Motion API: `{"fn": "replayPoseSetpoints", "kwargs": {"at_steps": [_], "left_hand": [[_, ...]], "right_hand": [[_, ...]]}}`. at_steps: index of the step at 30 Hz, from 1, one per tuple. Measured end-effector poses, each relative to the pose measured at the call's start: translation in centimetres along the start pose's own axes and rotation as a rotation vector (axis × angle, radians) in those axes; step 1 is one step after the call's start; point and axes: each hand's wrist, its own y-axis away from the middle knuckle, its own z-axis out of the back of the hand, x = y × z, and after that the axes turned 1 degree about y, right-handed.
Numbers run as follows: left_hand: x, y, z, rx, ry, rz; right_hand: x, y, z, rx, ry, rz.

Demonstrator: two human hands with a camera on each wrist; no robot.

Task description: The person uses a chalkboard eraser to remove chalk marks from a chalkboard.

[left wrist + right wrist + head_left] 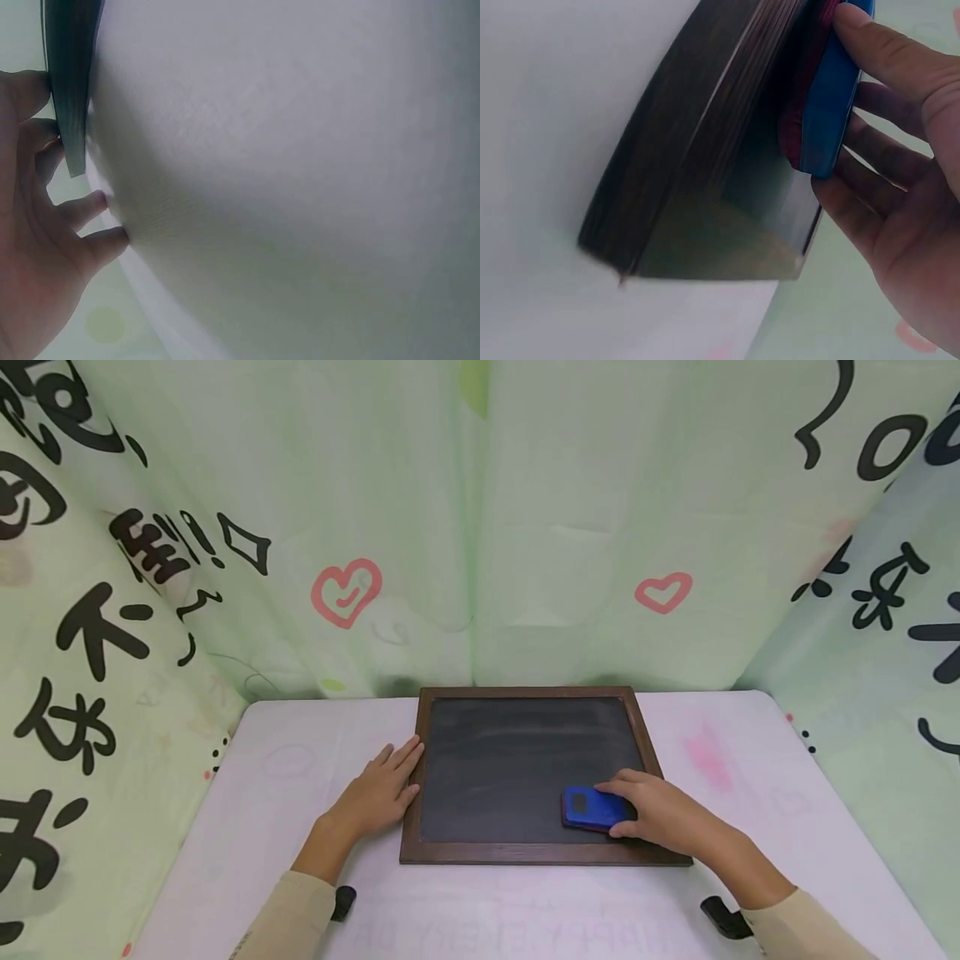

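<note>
A small blackboard (517, 768) with a brown wooden frame lies on the table, faint smears across its dark surface. My left hand (380, 789) rests at its left side, fingertips touching the frame; the left wrist view shows these fingers (26, 94) against the frame's edge (71, 90). Near the board's lower right corner, my right hand (660, 810) grips a blue board eraser (588, 807). In the right wrist view the thumb lies on one side of the eraser (829, 105) and the fingers on the other, its dark red pad facing the board.
The table (300, 752) has a white cover with pinkish stains. Pale green curtains (555, 527) with black writing and red hearts hang behind and at both sides. A black strap device (726, 917) sits at the right wrist, another (343, 903) at the left.
</note>
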Motion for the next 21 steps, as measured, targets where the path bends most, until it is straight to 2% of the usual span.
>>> {"fn": "replayPoseSetpoints", "kwargs": {"at_steps": [11, 21], "left_hand": [[0.1, 0.0, -0.1, -0.003, 0.004, -0.002], [0.2, 0.0, -0.3, 0.005, -0.001, 0.009]], "right_hand": [[3.6, -2.7, -0.8, -0.010, 0.119, 0.059], [6.5, -5.9, -1.2, -0.017, 0.136, 0.107]]}}
